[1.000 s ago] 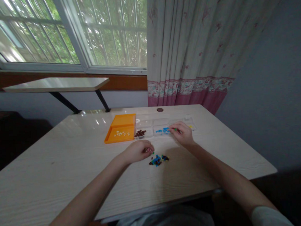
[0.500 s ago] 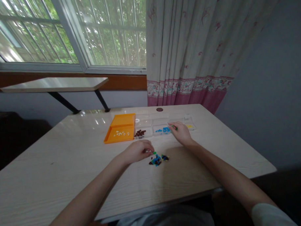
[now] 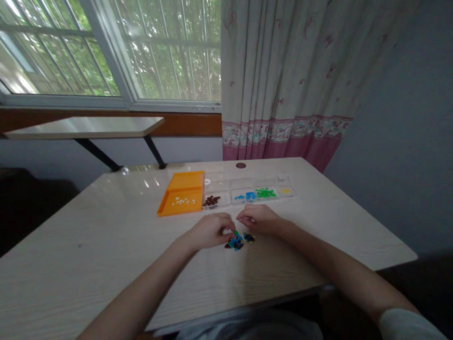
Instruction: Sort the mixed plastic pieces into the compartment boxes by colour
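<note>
A mixed pile of small blue, brown, green and yellowish pieces (image 3: 235,242) lies on the table in front of me. My left hand (image 3: 213,231) is at the pile's left edge, fingers curled toward the thumb; a green piece shows by the fingertips, but whether they grip it or anything else is hidden. Just above the pile, my right hand (image 3: 261,219) has its fingers pinched together, and whatever is in them is too small to make out. Behind it, green pieces (image 3: 266,193) and blue pieces (image 3: 250,195) fill sections of a clear divided box.
An orange case (image 3: 186,180) lies opened with white pieces in its near half. Brown pieces (image 3: 211,201) and yellow pieces (image 3: 285,191) occupy the clear box's end sections. A raised shelf (image 3: 87,126) stands at the table's back left, below the window. Curtains hang behind.
My right hand has come back from the green pieces' section toward me and left, to beside my left hand, uncovering that section. My left hand has shifted slightly toward the pile.
</note>
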Available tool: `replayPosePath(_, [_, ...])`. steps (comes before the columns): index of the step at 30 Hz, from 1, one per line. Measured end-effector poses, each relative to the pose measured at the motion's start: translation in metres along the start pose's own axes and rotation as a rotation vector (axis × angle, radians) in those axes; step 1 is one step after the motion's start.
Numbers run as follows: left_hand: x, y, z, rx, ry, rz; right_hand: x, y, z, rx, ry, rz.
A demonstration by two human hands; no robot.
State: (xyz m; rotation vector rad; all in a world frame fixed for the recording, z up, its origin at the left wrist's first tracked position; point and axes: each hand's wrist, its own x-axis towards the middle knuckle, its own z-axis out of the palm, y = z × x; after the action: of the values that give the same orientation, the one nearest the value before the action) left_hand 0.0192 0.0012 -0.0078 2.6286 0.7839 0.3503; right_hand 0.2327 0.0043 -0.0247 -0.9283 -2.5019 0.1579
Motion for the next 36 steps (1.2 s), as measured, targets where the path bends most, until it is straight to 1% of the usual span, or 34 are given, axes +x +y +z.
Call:
replayPosePath(8, [0.001,0.0,0.005,0.04,-0.002,-0.003,-0.001,0.002,0.001,-0.034,-0.035,-0.017])
replayPosePath(10, [0.001,-0.001,0.006,0.03,0.022,-0.01,-0.001,0.002,0.0,-0.026,-0.037,-0.027])
replayPosePath(13, [0.002,-0.001,0.007,-0.013,0.098,-0.068,-0.001,0.001,0.0,-0.012,-0.035,-0.041])
replayPosePath(16, [0.004,-0.003,0.007,-0.102,0.174,-0.135,-0.002,0.001,0.001,-0.005,-0.01,-0.031])
replayPosePath(19, [0.007,-0.006,0.008,-0.237,0.225,-0.205,-0.002,0.0,0.005,-0.021,0.067,0.001])
replayPosePath(22, [0.01,-0.008,0.012,-0.398,0.245,-0.269,-0.002,0.001,0.011,-0.009,0.162,0.0])
replayPosePath(26, [0.013,-0.009,0.014,-0.588,0.256,-0.297,-0.001,0.001,0.014,0.043,0.242,-0.024])
replayPosePath(29, [0.013,-0.009,0.012,-0.643,0.253,-0.29,0.0,-0.001,0.013,0.082,0.268,-0.021])
replayPosePath(36, [0.012,-0.007,0.011,-0.69,0.249,-0.299,0.0,-0.004,0.01,0.18,0.27,-0.008])
